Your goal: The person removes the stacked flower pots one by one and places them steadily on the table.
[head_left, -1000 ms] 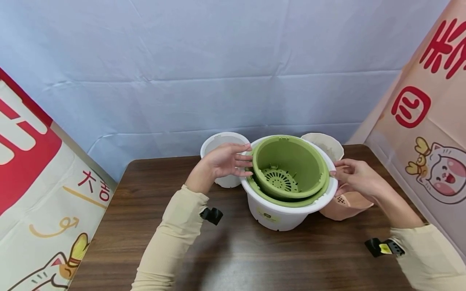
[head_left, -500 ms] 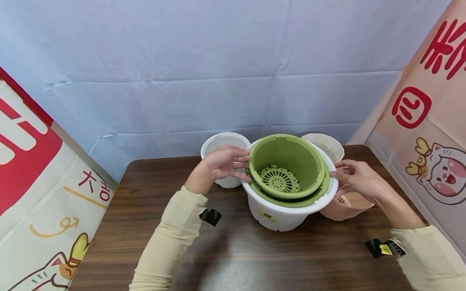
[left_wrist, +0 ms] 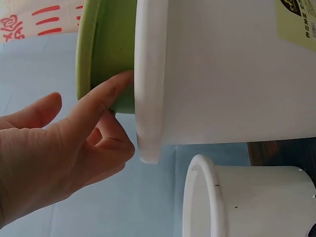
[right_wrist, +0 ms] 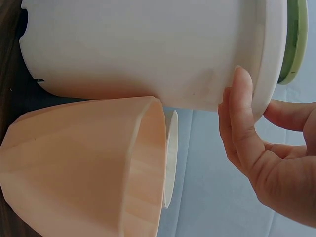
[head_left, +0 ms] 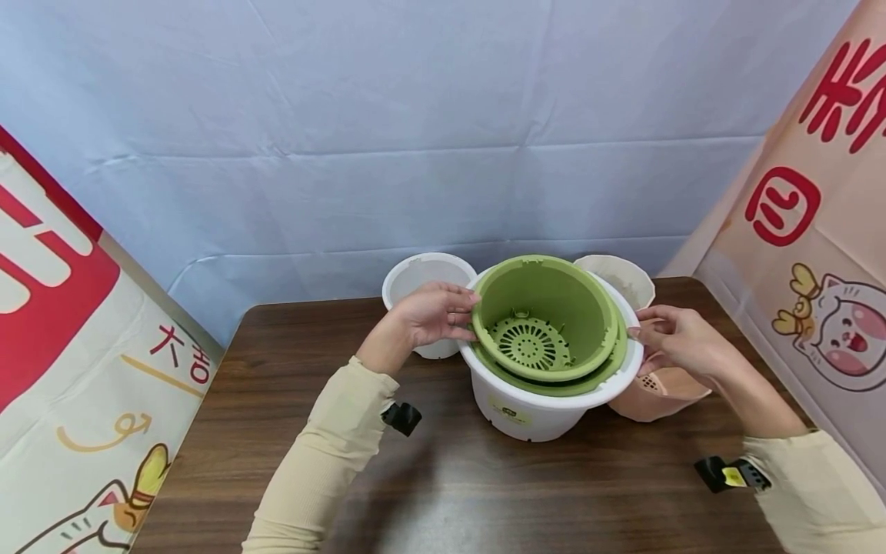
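Observation:
A large white flower pot (head_left: 533, 419) stands on the table with two green pots nested inside it. The upper green pot (head_left: 564, 300) has a slotted base and sits tilted over the lower green pot (head_left: 567, 386). My left hand (head_left: 438, 314) is at the left side of the upper green pot; in the left wrist view its index finger touches the green wall below the rim, with the thumb apart from it. On the other side, my right hand (head_left: 681, 340) pinches the white pot's rim, thumb on top and fingers outside, as the right wrist view shows.
A smaller white pot (left_wrist: 266, 192) stands behind on the left. To the right, a peach faceted pot (right_wrist: 74, 163) is close beside the large pot, with a cream pot (head_left: 619, 273) behind it. The wooden table (head_left: 526, 500) ends at a hanging cloth (head_left: 332, 192).
The upper green pot has shifted slightly left and its base shows more fully. My left hand has moved a little down along its side. My right hand stays on the white rim.

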The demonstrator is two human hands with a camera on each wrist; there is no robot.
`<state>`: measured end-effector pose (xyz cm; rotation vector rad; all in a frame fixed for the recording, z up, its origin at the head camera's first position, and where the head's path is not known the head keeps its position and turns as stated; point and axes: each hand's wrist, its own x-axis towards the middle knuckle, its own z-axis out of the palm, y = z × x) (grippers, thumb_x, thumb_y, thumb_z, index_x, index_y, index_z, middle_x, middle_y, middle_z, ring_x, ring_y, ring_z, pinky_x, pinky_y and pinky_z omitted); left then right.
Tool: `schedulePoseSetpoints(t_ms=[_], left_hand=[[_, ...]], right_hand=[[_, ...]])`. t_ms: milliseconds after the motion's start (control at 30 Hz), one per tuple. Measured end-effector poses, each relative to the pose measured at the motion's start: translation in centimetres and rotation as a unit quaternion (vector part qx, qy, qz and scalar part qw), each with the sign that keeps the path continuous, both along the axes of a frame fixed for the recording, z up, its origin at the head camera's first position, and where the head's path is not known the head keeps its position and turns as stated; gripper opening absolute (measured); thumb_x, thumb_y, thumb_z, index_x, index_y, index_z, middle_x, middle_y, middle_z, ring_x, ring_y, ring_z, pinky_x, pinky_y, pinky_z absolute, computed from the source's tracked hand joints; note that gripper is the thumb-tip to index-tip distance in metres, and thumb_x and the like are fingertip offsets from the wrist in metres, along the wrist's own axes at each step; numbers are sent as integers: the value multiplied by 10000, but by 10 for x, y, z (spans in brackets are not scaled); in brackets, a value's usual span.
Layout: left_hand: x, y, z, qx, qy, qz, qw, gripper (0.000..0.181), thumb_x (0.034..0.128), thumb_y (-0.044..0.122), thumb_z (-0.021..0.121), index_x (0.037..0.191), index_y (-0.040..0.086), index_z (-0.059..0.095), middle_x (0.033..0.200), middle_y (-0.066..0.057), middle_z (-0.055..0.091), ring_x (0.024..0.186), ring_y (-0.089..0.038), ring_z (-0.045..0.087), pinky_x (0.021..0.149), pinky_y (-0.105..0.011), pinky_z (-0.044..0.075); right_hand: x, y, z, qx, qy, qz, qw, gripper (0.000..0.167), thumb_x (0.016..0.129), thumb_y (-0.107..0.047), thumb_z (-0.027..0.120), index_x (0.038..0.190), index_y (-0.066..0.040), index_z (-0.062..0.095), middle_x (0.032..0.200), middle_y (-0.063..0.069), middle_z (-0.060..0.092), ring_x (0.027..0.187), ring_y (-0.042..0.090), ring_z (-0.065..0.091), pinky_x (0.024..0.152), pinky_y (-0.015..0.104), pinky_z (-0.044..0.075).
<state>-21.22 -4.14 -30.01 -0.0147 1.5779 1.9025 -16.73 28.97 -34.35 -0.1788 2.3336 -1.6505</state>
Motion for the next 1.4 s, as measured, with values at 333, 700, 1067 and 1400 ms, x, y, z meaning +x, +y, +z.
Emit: schedulePoseSetpoints(t_ms=[333, 700, 1067, 1400], left_hand=[[2, 0, 0, 45, -34, 55, 10000, 367, 961, 14, 409, 1282, -149, 336, 853, -92, 531, 762, -167, 546, 947, -495, 386], [5, -4, 5, 64, 163, 91, 9998, 313, 949, 25, 446, 1215, -132, 395, 799, -79, 565, 730, -180, 570, 878, -461, 454], [12, -4, 12, -75, 502, 149, 9986, 386, 949, 56, 468, 1261, -135, 346, 872, -96, 543, 735, -164, 580, 806, -412, 507], [18, -5, 19, -246, 922, 399, 9946, 123, 922, -2, 490, 1039, -25, 458, 885, -120, 548, 707, -159, 600, 736, -399, 537]], right_hand=[[0, 0, -1, -5, 8, -16, 10000, 398, 948, -21, 433, 1211, 229, 270, 821, 104, 583, 649, 187, 618, 589, 380, 554], [1, 0, 0, -19, 24, -42, 10000, 408, 944, -17, 439, 1219, 230, 265, 831, 103, 583, 655, 183, 618, 594, 377, 555], [1, 0, 0, -13, 48, -26, 10000, 395, 948, -14, 429, 1213, 229, 268, 832, 102, 580, 658, 175, 616, 593, 374, 555], [2, -1, 1, 51, -14, -40, 10000, 406, 952, -30, 435, 1223, 224, 271, 828, 105, 576, 637, 190, 617, 600, 377, 555]])
